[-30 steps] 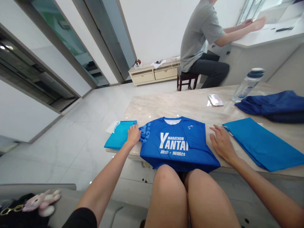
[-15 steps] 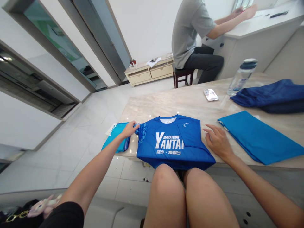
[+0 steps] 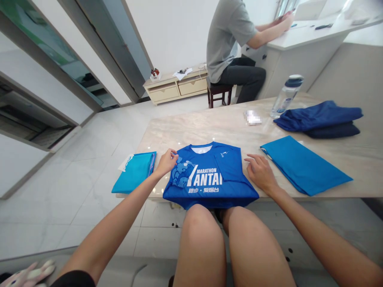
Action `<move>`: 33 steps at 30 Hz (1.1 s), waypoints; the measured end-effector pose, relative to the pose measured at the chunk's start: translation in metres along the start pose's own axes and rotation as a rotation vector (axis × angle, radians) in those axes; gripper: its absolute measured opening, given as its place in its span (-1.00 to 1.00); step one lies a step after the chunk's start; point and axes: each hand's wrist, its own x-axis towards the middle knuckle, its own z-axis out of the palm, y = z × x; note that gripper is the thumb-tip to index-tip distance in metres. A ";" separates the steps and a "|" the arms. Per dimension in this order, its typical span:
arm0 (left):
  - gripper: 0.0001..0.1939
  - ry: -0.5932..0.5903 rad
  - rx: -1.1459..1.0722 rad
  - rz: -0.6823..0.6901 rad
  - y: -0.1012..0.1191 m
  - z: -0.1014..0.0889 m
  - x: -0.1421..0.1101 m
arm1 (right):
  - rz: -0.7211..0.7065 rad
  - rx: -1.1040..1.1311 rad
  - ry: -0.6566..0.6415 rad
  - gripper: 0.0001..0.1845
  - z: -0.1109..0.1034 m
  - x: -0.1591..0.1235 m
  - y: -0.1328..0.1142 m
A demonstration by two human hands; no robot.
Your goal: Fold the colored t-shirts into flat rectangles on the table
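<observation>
A pale marbled table [image 3: 221,131] stretched in front of me, and beyond it a low cream cabinet [image 3: 163,94] stood against the white wall. The blue shirt [image 3: 206,175] lay face up on the table, right before my knees [image 3: 199,223], its lower part over the near edge. Both its sleeves were folded in across the front, the patterned one covering part of the white lettering.

My left hand [image 3: 166,162] was at the shirt's left side, its fingers curled in a narrow shape; I can't tell whether they pinched any cloth. My right hand [image 3: 260,171] was just off the shirt's right side, empty, its fingers loosely spread.

Left of the shirt was a folded teal bundle [image 3: 133,177], and right of it a folded bright blue cloth [image 3: 302,165]. Farther back to the shirt's right sat a rumpled navy garment [image 3: 320,117], with a clear bottle [image 3: 284,99] upright beside it. A small pale thing [image 3: 253,117], blurred out, may have been a phone. Beyond the shirt, a person in grey [image 3: 226,40] sat on a dark stool [image 3: 220,91] with forearms at a white counter [image 3: 299,44].
</observation>
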 end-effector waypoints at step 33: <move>-0.86 0.065 0.357 0.636 -0.044 0.051 0.034 | -0.189 0.158 -0.378 -0.54 -0.003 -0.005 -0.074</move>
